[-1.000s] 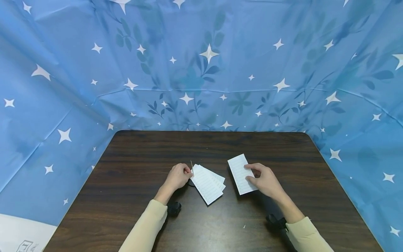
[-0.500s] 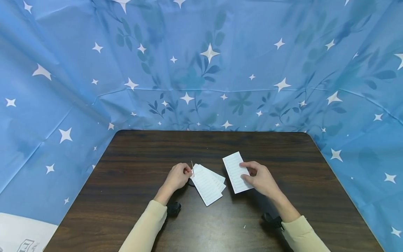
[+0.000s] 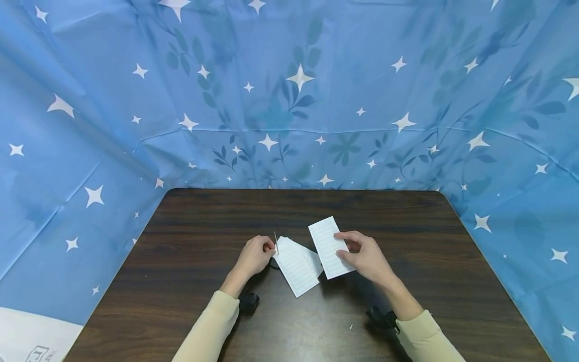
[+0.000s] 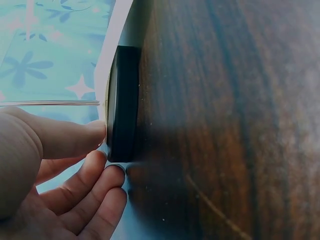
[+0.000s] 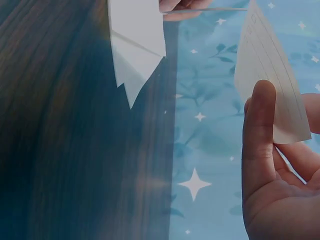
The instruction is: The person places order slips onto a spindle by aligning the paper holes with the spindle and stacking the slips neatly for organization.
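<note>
My left hand [image 3: 257, 255] steadies a receipt spike at its near edge, thumb on top and fingertips at the side of the round black base [image 4: 124, 107]. The thin metal spike [image 4: 50, 103] rises from that base. Several white ruled slips [image 3: 295, 269] are stuck on it, fanned toward the right. My right hand [image 3: 368, 255] pinches one separate ruled slip [image 3: 324, 246] between thumb and fingers, held up off the table. In the head view its lower left edge overlaps the fanned slips. The right wrist view shows its upper corner [image 5: 255, 20] level with the spike's tip.
The dark wood table [image 3: 217, 211] lies under everything. A tiny white scrap [image 3: 351, 326] is on its front part. Behind hangs a blue curtain [image 3: 289, 100] with white stars. A white printed surface [image 3: 36, 334] shows at the lower left.
My right hand has moved left with its slip, from apart from the fanned slips to overlapping them in view. The left hand and the spike have stayed in place.
</note>
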`<state>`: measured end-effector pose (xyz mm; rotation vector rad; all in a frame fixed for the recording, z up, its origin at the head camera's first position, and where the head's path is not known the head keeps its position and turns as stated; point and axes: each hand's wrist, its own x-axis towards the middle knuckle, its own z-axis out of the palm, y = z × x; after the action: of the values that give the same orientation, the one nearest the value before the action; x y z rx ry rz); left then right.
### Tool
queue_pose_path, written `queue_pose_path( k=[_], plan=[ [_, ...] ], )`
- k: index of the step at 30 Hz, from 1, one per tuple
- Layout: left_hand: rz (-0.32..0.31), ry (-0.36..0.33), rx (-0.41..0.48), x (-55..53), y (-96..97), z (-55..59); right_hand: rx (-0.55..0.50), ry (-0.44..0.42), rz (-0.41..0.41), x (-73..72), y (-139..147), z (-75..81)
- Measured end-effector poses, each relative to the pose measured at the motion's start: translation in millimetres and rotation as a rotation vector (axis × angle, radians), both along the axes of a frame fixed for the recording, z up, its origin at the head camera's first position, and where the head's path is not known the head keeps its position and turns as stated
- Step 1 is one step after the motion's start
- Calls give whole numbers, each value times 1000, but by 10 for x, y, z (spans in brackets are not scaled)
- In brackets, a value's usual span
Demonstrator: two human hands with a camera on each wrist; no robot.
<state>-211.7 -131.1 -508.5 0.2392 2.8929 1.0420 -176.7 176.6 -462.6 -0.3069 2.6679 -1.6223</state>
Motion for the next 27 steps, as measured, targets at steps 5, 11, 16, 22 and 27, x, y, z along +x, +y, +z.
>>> queue_pose_path(
  k=[5, 11, 16, 22, 27],
  plan=[
    [2, -11, 2, -1, 5, -4, -41, 12, 16, 6, -58, 44],
    [7, 9, -6, 8, 12, -8, -114, -1, 46, 23, -140, 124],
    [7, 23, -11, 11, 11, -9, -157, -5, 56, 28, -213, 174],
    [-3, 35, -11, 18, 5, -8, -209, -30, 56, 21, -297, 217],
    [-7, 41, -7, 27, 4, -1, -258, -52, 75, 17, -364, 250]
  ],
)
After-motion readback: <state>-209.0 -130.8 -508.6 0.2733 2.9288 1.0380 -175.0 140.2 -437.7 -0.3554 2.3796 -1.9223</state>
